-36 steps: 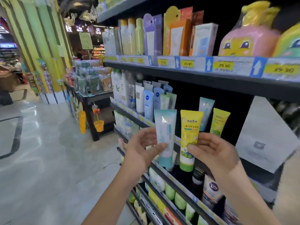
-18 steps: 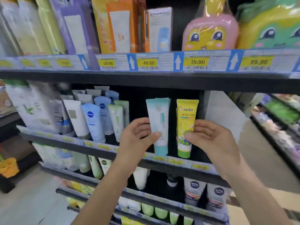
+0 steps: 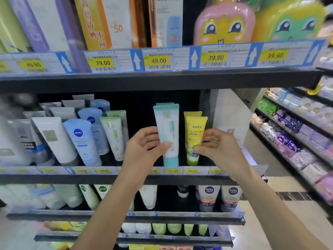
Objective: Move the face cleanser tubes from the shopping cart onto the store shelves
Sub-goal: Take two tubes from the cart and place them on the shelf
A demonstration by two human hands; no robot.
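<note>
My left hand (image 3: 144,150) grips a white tube with a teal cap (image 3: 168,130), held cap-down with its cap at the middle shelf's (image 3: 108,178) front edge. A matching teal tube stands just behind it. My right hand (image 3: 216,148) holds a yellow tube with a green cap (image 3: 195,134), also cap-down at that shelf edge, in front of another yellow tube (image 3: 191,113). The two held tubes stand side by side, a small gap between them. No shopping cart is in view.
Left on the same shelf lean several white, blue and green tubes (image 3: 81,139). The upper shelf (image 3: 162,78) carries boxes and price tags close overhead. Lower shelves (image 3: 144,216) hold more tubes. A white side panel (image 3: 232,116) bounds the shelf at right; another aisle rack (image 3: 297,138) lies beyond.
The view swung from the aisle to face the shelf squarely and closed in. Both hands carried their tubes inward and down until the caps reached the middle shelf's edge.
</note>
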